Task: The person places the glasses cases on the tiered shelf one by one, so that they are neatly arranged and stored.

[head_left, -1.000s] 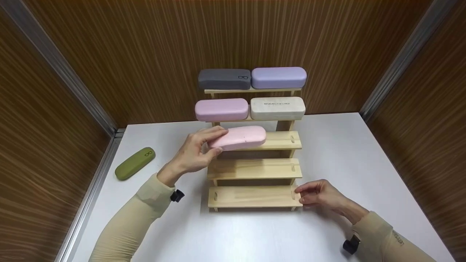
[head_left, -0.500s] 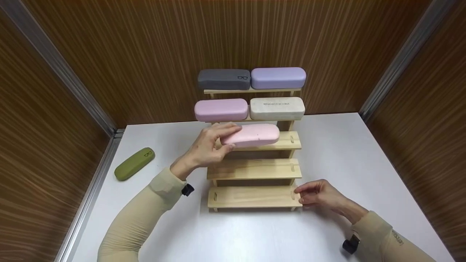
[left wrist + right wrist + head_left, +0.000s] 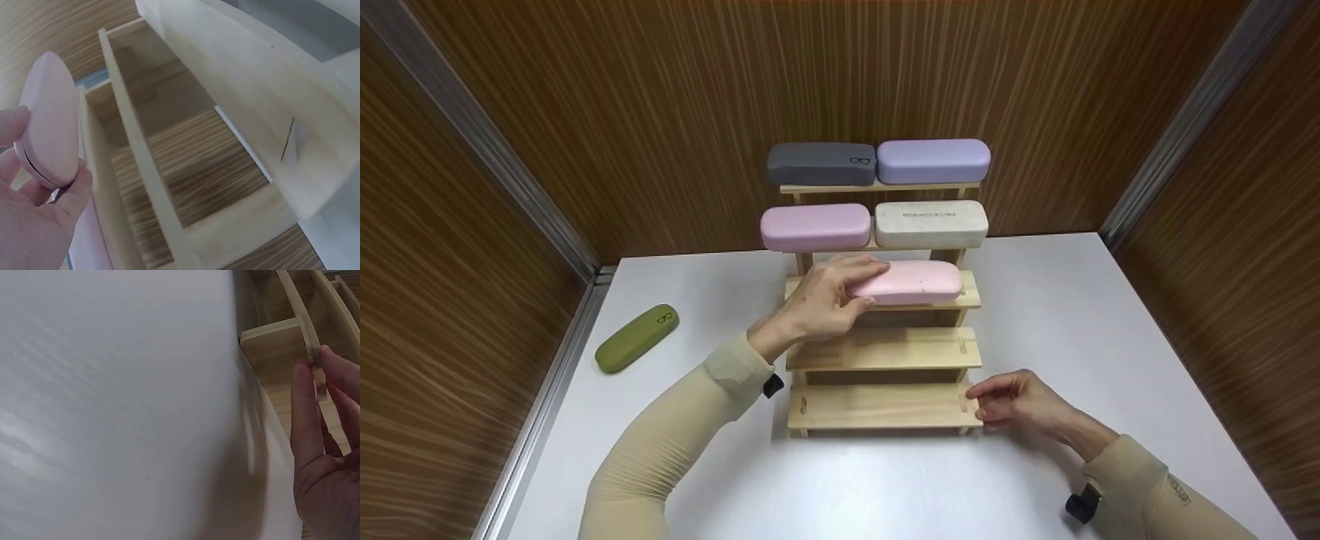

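Observation:
My left hand [image 3: 825, 304] grips the left end of a light pink glasses case [image 3: 911, 283], thumb along the front and fingers over the top. The case lies level, close over the third step from the top of a stepped wooden rack [image 3: 877, 405]. In the left wrist view the pink case [image 3: 53, 118] shows a thin seam near its lower end, between thumb and fingers. At the rack's lowest step, my right hand [image 3: 1031, 405] pinches the right end of the board. The right wrist view shows that board end [image 3: 312, 343] between thumb and fingertips.
Grey [image 3: 821, 164] and lavender [image 3: 934, 161] glasses cases sit on the top step. Below them stand a darker pink case [image 3: 816, 227] and an off-white case [image 3: 931, 224]. A green case [image 3: 637, 337] lies on the white table [image 3: 840, 487] at left. Wood-grain walls enclose the table.
My left hand has carried the light pink case to the right along the third step, lowering it slightly in the last half second. My right hand stays at the bottom board.

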Demonstrator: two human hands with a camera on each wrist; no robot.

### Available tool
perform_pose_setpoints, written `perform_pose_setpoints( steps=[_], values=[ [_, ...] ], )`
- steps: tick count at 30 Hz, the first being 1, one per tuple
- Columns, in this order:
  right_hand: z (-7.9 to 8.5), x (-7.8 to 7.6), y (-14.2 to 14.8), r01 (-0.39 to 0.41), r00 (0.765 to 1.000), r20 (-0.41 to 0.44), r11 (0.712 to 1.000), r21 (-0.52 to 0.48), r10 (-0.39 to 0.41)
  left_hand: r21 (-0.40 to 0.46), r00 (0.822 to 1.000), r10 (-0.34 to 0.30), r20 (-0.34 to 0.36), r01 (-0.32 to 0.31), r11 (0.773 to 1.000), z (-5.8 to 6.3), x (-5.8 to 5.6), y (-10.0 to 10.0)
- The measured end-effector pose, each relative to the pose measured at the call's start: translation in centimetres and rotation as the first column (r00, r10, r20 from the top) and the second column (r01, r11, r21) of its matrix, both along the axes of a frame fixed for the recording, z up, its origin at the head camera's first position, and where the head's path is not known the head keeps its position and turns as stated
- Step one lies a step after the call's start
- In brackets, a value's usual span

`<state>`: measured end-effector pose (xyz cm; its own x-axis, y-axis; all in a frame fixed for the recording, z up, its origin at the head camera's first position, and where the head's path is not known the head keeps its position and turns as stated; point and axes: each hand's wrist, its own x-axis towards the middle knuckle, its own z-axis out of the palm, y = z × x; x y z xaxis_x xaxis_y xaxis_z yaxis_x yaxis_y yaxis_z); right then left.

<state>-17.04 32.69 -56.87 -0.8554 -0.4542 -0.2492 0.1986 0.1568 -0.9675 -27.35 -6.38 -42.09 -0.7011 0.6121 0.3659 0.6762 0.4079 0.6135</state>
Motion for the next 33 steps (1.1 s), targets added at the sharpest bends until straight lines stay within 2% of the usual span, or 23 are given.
perform_pose_setpoints(
  steps=[12, 26, 33],
  values=[
    [-0.1, 0.1, -0.1, 0.011, 1.0, -0.001, 1.0, 0.02, -0.011, -0.042, 0.996, 0.006, 0.093, -0.002, 0.999, -0.9, -0.7, 2.8],
    [0.0, 0.1, -0.2, 0.01, 1.0, 0.014, 1.0, 0.023, -0.01, -0.084, 0.996, 0.013, 0.089, -0.005, 0.996, -2.3, -1.5, 4.9],
    [0.0, 0.0, -0.1, 0.011, 1.0, 0.013, 1.0, 0.017, -0.012, -0.077, 0.996, 0.029, 0.089, -0.022, 0.997, -2.8, -1.8, 5.4]
  ],
)
